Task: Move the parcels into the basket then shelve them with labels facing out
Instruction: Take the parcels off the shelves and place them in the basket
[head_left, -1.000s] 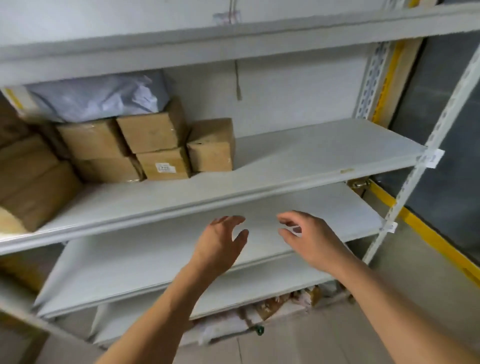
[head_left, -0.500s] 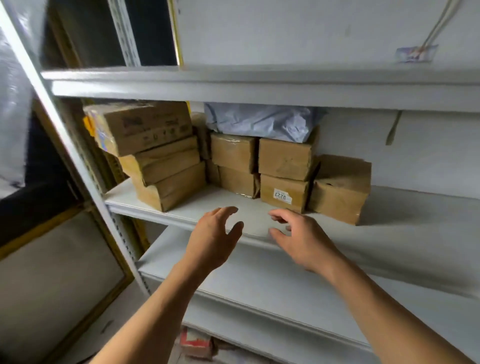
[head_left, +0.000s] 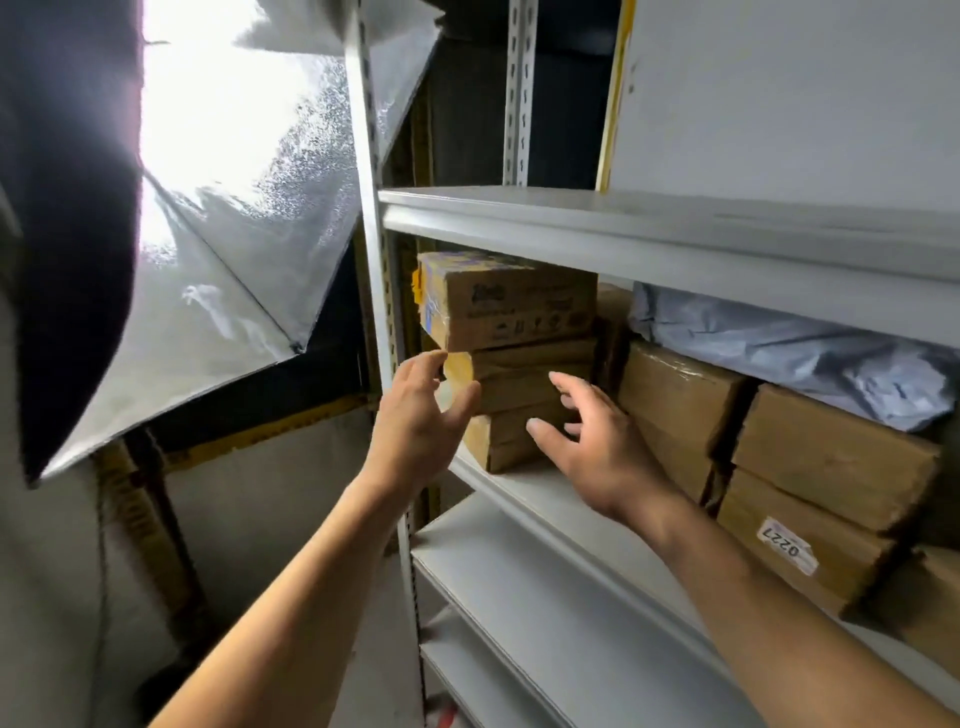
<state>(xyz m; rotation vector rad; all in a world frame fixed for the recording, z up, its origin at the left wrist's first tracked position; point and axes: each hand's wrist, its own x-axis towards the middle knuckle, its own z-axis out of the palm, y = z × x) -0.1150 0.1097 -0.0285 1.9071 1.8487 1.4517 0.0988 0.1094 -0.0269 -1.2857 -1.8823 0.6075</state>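
Both hands reach toward a stack of three brown cardboard parcels (head_left: 519, 364) at the left end of a grey metal shelf (head_left: 524, 486). The left hand (head_left: 418, 421) is at the stack's near left corner, fingers spread and relaxed, its fingertips close to the lower edge of the top parcel (head_left: 511, 301); whether they touch it cannot be told. The right hand (head_left: 592, 441) is in front of the lower two boxes, fingers likewise spread and gripping nothing, and it covers part of the bottom parcel (head_left: 498, 441). The two hands are apart, with the middle of the stack showing between them. The top parcel carries printed markings on its front and blue and yellow tape at its left end, and it juts out a little over the one beneath. To the right on the same shelf more taped brown boxes (head_left: 831, 457) are stacked, one of them bearing a white label (head_left: 787, 545) that reads 0221 and faces out; a crumpled grey poly mailer (head_left: 789, 353) lies across their tops. A silver reflective umbrella (head_left: 244, 249) stands left of the shelving upright (head_left: 369, 208), lit brightly near its centre.
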